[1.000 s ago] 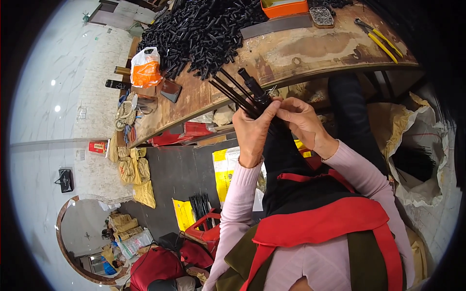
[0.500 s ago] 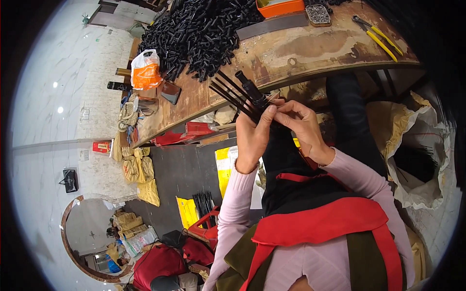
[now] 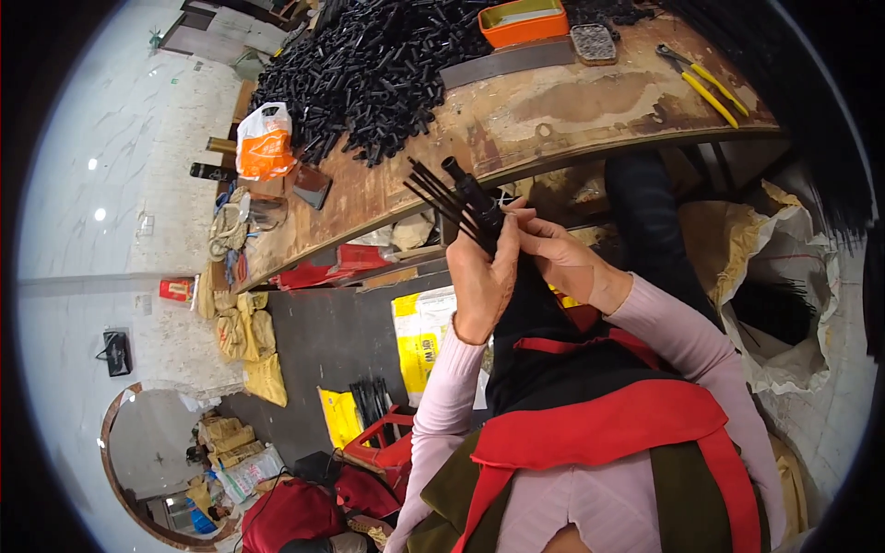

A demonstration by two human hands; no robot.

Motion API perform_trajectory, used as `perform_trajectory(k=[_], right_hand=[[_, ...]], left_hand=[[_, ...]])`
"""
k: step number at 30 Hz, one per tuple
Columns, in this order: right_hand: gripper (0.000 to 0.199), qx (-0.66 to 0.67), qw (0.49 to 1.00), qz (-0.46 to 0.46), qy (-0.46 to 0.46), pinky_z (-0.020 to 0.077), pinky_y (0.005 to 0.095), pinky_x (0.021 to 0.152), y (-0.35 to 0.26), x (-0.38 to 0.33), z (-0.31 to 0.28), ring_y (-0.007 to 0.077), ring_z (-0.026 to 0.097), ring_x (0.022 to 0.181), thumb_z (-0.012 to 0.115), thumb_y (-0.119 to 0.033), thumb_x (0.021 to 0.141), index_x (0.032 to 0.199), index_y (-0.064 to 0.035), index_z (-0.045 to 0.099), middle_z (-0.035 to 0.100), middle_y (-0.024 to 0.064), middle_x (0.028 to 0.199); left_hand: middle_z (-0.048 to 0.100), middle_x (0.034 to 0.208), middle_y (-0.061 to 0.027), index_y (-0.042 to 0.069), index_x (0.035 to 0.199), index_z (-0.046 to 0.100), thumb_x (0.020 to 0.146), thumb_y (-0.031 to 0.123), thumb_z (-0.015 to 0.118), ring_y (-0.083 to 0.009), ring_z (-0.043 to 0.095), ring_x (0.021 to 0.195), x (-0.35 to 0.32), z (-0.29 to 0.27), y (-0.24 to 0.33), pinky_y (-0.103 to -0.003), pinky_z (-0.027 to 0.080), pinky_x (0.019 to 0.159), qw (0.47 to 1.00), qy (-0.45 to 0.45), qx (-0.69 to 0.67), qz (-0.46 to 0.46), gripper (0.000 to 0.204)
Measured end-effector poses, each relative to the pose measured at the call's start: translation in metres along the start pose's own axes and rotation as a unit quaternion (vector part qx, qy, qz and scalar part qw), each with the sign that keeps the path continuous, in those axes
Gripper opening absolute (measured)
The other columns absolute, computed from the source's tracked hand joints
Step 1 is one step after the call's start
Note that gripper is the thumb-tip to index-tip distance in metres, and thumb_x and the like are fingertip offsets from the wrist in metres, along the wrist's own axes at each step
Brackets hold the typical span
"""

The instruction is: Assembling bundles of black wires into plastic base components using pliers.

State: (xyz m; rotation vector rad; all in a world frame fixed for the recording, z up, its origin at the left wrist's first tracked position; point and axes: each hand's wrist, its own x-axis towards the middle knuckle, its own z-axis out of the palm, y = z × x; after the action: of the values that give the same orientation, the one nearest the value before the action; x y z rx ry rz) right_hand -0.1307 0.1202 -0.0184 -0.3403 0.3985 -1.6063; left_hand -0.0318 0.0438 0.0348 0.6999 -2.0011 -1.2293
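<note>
An orange and white plastic bag (image 3: pixel 263 143) is seen at the far left of the worn wooden surface (image 3: pixel 590 106), with a large heap of short black plastic tubes (image 3: pixel 369 64) piled just right of it. Nearer, in front of the surface's edge, a bundle of thin black rods (image 3: pixel 442 198) with a black tubular handle (image 3: pixel 470 194) is held up between both hands. The left hand (image 3: pixel 484 276) is wrapped around the lower part of the bundle, its fingers curled shut against the rods. The right hand (image 3: pixel 558 258) is pressed in from the right, its fingertips pinched on the bundle just beside the left thumb; the two hands are touching. Farther right on the surface, an orange rectangular plastic tray (image 3: pixel 525 20) is set at the far edge, and yellow-handled pliers (image 3: pixel 701 78) lie near the right end. A pale crumpled sack (image 3: pixel 784 267) is seen below the surface at the right.
</note>
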Motion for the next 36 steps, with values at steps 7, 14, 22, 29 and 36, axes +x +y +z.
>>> perform_trajectory(k=[7, 14, 22, 29, 36], right_hand=[[0.031, -0.636, 0.753, -0.168, 0.012, 0.0495, 0.0351, 0.083, -0.056, -0.030, -0.018, 0.0271, 0.065, 0.095, 0.062, -0.028, 0.094, 0.104, 0.0002, 0.068, 0.070, 0.0146, 0.097], [0.045, -0.897, 0.215, -0.204, 0.327, 0.0395, 0.0431, 0.092, -0.251, -0.060, -0.080, 0.0340, 0.046, 0.107, 0.070, -0.029, 0.083, 0.116, -0.0018, 0.055, 0.052, 0.0171, 0.112], [0.035, -0.831, 0.384, -0.315, 0.250, 0.0429, 0.0353, 0.081, -0.276, -0.051, -0.132, 0.0234, 0.053, 0.093, 0.061, -0.031, 0.092, 0.108, 0.0003, 0.056, 0.055, 0.0144, 0.096], [0.024, -0.575, 0.779, 0.218, 0.127, 0.0456, 0.0240, 0.061, -0.193, -0.079, 0.034, 0.0121, 0.057, 0.062, 0.054, -0.019, 0.098, 0.109, 0.0005, 0.061, 0.061, 0.0089, 0.094], [0.030, -0.749, 0.662, -0.029, -0.027, 0.0450, 0.0399, 0.081, -0.121, -0.089, 0.038, 0.0332, 0.057, 0.091, 0.056, -0.008, 0.094, 0.123, 0.0001, 0.054, 0.056, 0.0158, 0.098]], left_hand=[[0.069, 0.097, -0.0119, -0.005, 0.099, 0.061, 0.097, 0.002, 0.050, -0.0235, 0.066, 0.099, 0.000, -0.006, 0.011, -0.034, 0.049, 0.091, 0.989, -0.094, -0.118, -0.005, 0.014], [0.045, 0.072, -0.0016, 0.001, 0.115, 0.048, 0.094, 0.018, 0.063, -0.0108, 0.042, 0.060, -0.011, 0.019, -0.004, -0.025, 0.037, 0.057, 0.892, -0.123, -0.416, -0.126, 0.030], [0.045, 0.066, -0.0004, 0.001, 0.102, 0.054, 0.087, 0.009, 0.065, -0.0081, 0.038, 0.051, -0.004, 0.031, 0.008, -0.024, 0.028, 0.046, 0.902, -0.089, -0.359, -0.220, 0.021], [0.045, 0.066, 0.0019, -0.004, 0.109, 0.057, 0.090, 0.016, 0.067, -0.0067, 0.037, 0.054, 0.002, 0.032, 0.008, -0.023, 0.029, 0.050, 0.904, -0.120, -0.351, -0.211, 0.029], [0.048, 0.074, 0.0055, -0.002, 0.119, 0.058, 0.092, 0.035, 0.068, -0.0037, 0.041, 0.063, -0.010, 0.022, 0.005, -0.020, 0.032, 0.055, 0.904, -0.196, -0.357, -0.129, 0.047]])
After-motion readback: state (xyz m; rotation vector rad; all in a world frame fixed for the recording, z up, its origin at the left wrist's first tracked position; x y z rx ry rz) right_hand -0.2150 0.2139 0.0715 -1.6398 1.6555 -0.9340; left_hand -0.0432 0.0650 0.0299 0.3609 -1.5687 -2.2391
